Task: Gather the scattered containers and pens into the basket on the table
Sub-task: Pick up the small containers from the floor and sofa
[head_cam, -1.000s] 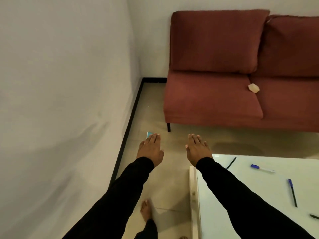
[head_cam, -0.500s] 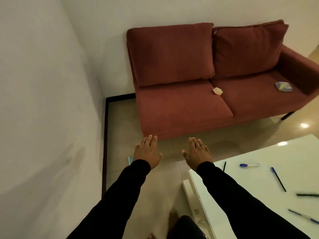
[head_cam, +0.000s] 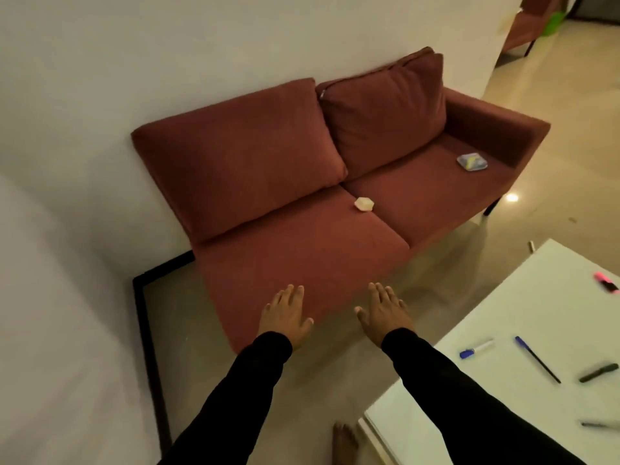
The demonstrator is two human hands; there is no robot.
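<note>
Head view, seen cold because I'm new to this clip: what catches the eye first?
The red sofa against the wall dominates, with a small pale container and a clear one on its seats. In front, the left hand and right hand stretch out empty; pens lie on the white table at right.

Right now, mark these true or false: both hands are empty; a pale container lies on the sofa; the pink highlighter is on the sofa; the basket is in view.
1. Both the left hand and the right hand are empty. True.
2. A small pale hexagonal container lies on the dark red fabric sofa. True.
3. The pink highlighter is on the sofa. False: it lies on the white table.
4. The basket is in view. False: none shows.
</note>
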